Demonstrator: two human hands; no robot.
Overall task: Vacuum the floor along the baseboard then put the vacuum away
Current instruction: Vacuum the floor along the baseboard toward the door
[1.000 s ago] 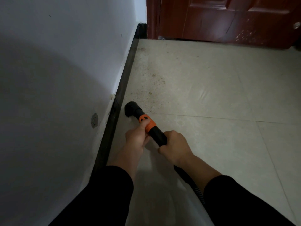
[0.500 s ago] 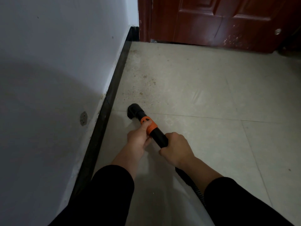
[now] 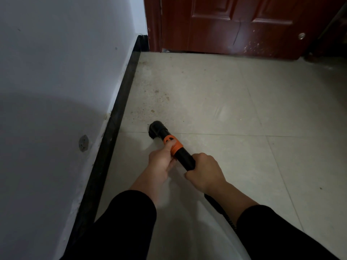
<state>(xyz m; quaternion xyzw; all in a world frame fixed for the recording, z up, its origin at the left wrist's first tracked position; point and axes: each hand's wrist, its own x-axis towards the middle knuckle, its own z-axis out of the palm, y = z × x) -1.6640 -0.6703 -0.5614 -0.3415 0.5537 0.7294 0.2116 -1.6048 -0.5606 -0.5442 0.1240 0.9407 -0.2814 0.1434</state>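
A black vacuum wand (image 3: 185,158) with an orange collar (image 3: 172,144) points forward and left, its nozzle (image 3: 155,128) down on the pale tiled floor (image 3: 234,113). My left hand (image 3: 161,162) grips the wand at the orange collar, thumb over it. Just behind it, my right hand (image 3: 204,172) holds the black tube. A ribbed hose (image 3: 223,212) trails back under my right forearm. The black baseboard (image 3: 116,117) runs along the white wall (image 3: 56,72) to the left of the nozzle, a short gap away. Brown dirt specks (image 3: 155,102) lie ahead of the nozzle.
A dark red wooden door (image 3: 234,25) and its frame (image 3: 153,23) close off the far end of the floor. A small round mark (image 3: 83,143) sits low on the wall. Open tiles stretch to the right.
The nozzle has shifted right, away from the baseboard, and the view has turned so more floor and door show. Both hands keep the same hold on the wand.
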